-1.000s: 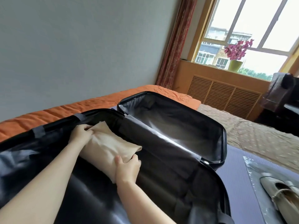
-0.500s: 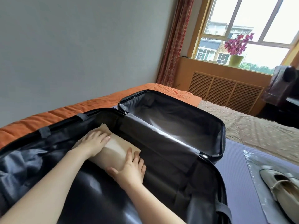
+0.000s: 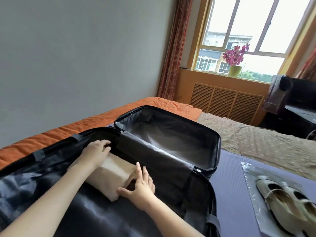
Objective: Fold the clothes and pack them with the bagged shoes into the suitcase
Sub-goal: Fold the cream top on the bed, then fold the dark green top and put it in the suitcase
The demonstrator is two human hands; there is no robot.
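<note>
Clothes (image 3: 114, 170) you gripped a second ago now sit in the suitcase (image 3: 106, 218) under your released, flat left hand (image 3: 95, 151) and right hand (image 3: 139, 184); shoes (image 3: 280, 199) to their right come next.

A folded beige cloth bundle (image 3: 116, 175) lies in an open black suitcase (image 3: 171, 134). The left hand (image 3: 96, 151) covers its far end. The right hand (image 3: 140, 185) presses straight fingers against its near end.

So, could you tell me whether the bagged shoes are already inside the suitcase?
No, the bagged shoes lie on the purple mat beside the suitcase, outside its rim.
</note>
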